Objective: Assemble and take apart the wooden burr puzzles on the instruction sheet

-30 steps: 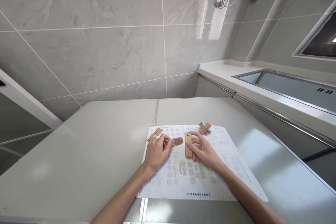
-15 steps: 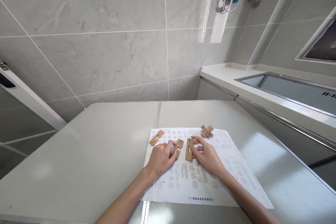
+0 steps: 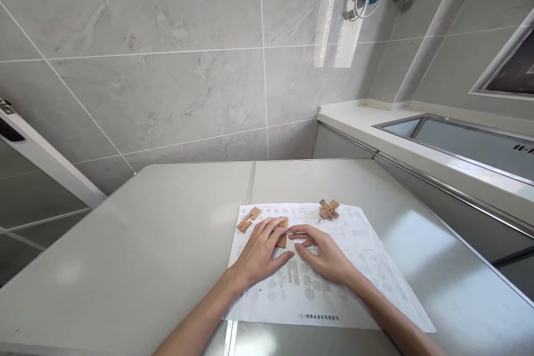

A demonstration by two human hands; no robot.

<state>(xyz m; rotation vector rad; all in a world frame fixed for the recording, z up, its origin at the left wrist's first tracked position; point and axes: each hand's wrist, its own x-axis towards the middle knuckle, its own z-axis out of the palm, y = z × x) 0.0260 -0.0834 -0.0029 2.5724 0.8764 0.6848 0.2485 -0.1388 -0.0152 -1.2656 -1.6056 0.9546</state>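
My left hand [image 3: 259, 249] lies over a flat wooden puzzle piece [image 3: 282, 240], its fingers stretched across the top and the thumb held apart. Much of that piece is covered, and whether another one is under the fingers I cannot tell. My right hand [image 3: 322, 251] is just to the right, with fingertips at the piece's right edge and the thumb spread away from them. A notched wooden piece [image 3: 249, 220] rests beyond my left hand. Farther off on the right, several wooden pieces form a crossed assembly [image 3: 329, 209].
Beneath the pieces a printed instruction sheet [image 3: 354, 303] is spread over the pale folding table [image 3: 175, 222]. The table's hinge seam [image 3: 252, 181] runs under the sheet. A tiled wall [image 3: 167, 94] stands behind, and a counter with a sink [image 3: 434, 147] is on the right.
The long slotted piece by my right hand has moved left, to my left hand. My right hand has followed leftward. My left fingers have stretched out from a curled pose.
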